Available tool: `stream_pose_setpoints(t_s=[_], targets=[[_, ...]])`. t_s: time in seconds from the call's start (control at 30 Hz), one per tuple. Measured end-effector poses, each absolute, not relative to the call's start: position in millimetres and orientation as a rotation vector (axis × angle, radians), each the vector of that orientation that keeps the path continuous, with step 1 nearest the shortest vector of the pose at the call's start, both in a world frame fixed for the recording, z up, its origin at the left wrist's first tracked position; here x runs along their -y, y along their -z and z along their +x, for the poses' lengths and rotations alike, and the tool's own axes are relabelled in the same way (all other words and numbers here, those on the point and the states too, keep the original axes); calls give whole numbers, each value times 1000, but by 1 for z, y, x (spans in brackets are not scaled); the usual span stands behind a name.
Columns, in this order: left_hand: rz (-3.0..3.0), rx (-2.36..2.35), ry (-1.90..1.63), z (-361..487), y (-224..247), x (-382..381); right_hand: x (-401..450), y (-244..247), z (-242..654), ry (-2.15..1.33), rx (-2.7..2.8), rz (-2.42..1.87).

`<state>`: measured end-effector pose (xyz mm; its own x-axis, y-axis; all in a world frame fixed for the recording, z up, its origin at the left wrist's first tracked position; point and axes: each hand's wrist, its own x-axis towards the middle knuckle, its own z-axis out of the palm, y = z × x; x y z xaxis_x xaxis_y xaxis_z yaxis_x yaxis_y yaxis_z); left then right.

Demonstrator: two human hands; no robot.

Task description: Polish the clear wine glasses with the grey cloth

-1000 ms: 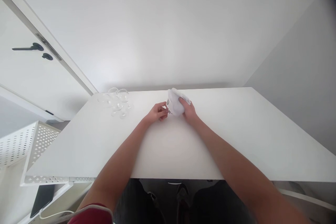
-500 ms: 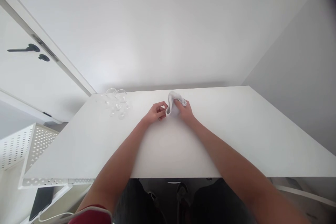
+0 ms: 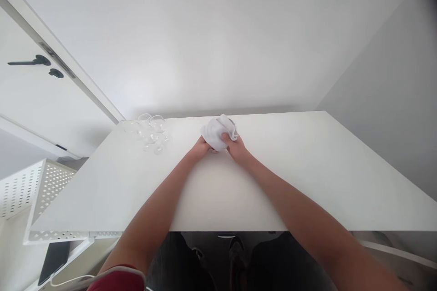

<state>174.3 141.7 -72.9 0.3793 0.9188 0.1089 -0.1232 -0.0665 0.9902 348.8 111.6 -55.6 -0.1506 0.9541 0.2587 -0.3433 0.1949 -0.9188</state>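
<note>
On my feed, the white cloth (image 3: 214, 132) sits bunched between my two hands, above the far part of the white surface (image 3: 273, 177). My right hand (image 3: 238, 149) has the cloth pinched: the thumb presses on its near face, toward the right side, while the other fingers of that hand are mostly hidden behind it. A folded corner of cloth stands up just above that thumb. My left hand (image 3: 200, 148) meets the cloth's lower left edge, its fingers going out of sight beneath the fabric, so I cannot tell how far they are closed or on what. A small clear edge (image 3: 213, 150) shows under the cloth, close by the left fingers; it is too small for me to say what it belongs to. Well apart to my left, a cluster of clear stemmed glasses (image 3: 157, 123) stands near the surface's far left corner.
</note>
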Motion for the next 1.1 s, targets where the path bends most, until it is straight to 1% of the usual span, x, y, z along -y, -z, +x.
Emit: stream_pose_setpoints(t_s=[0.13, 0.4, 0.47, 0.57, 0.7, 0.77, 0.83, 0.97, 1.03, 1.1], targets=[[1431, -778, -1051, 176, 75, -143, -114, 59, 350, -1173, 1236, -800], [1475, -776, -954, 172, 69, -136, -123, 67, 353, -1225, 1069, -777], [1467, -706, -932, 173, 66, -134, -126, 68, 355, -1223, 1018, -765], [1484, -550, -962, 176, 57, -134, -129, 67, 359, -1179, 938, -795], [1448, -527, -1084, 176, 48, -134, -130, 65, 361, -1139, 930, -898], [1385, -536, -1130, 175, 48, -134, -126, 64, 358, -1211, 1022, -943], [1327, -550, -1114, 173, 49, -134, -120, 61, 354, -1359, 1140, -931], [1262, -517, -1100, 169, 47, -131, -106, 52, 348, -1667, 1171, -768], [1268, -465, -1116, 168, 45, -130, -102, 49, 348, -1679, 1228, -740], [1295, -435, -1112, 167, 42, -129, -101, 47, 348, -1601, 1342, -779]])
